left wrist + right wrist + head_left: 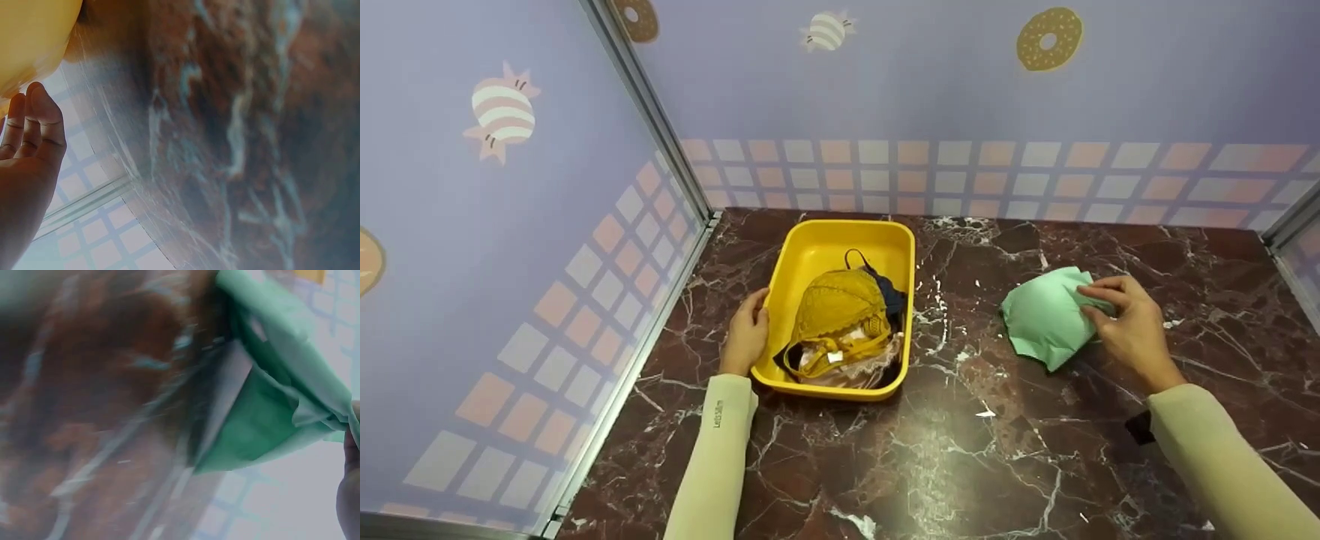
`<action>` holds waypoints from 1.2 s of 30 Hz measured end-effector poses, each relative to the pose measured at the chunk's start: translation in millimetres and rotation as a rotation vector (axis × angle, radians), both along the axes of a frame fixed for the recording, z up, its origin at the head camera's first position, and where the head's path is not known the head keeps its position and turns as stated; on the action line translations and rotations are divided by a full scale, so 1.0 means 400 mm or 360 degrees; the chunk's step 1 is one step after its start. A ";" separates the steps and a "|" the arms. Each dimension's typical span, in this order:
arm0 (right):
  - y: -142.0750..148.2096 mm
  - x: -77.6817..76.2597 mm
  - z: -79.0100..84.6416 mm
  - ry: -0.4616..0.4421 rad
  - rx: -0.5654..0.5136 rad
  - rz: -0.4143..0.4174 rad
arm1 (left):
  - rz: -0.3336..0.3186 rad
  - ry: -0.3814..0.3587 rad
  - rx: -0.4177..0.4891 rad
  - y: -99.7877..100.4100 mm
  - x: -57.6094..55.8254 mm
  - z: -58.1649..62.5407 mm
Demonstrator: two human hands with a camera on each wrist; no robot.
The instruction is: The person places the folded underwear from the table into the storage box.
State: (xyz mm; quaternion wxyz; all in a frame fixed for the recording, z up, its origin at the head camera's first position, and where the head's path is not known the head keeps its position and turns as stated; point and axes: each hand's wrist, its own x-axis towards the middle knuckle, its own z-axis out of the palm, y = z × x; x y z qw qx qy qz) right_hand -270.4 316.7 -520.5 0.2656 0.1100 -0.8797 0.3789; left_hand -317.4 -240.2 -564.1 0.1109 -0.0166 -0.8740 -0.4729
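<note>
On the right in the head view, my right hand (1136, 330) pinches a mint green bra (1046, 315) by its edge between thumb and fingers. The right wrist view shows the green fabric (264, 422) hanging in folds from the pinch, with the thumb at the frame's edge. My left hand (746, 334) rests against the left side of a yellow plastic bin (844, 231). Its fingers (45, 121) look fairly straight against the bin's outer wall in the left wrist view. A mustard lace bra (840, 304) lies on top inside the bin.
Under the mustard bra are a dark blue bra (891, 296) and pale pink lace (877, 367), partly hidden. The bin stands on a dark red marbled table (960, 450). Patterned lilac panels (930, 82) enclose the back and left, joined by a metal corner post (649, 97).
</note>
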 end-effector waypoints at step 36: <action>-0.587 -0.006 0.343 0.0740 -0.0921 0.0510 | 0.0038 -0.0029 -0.0002 0.001 0.000 0.000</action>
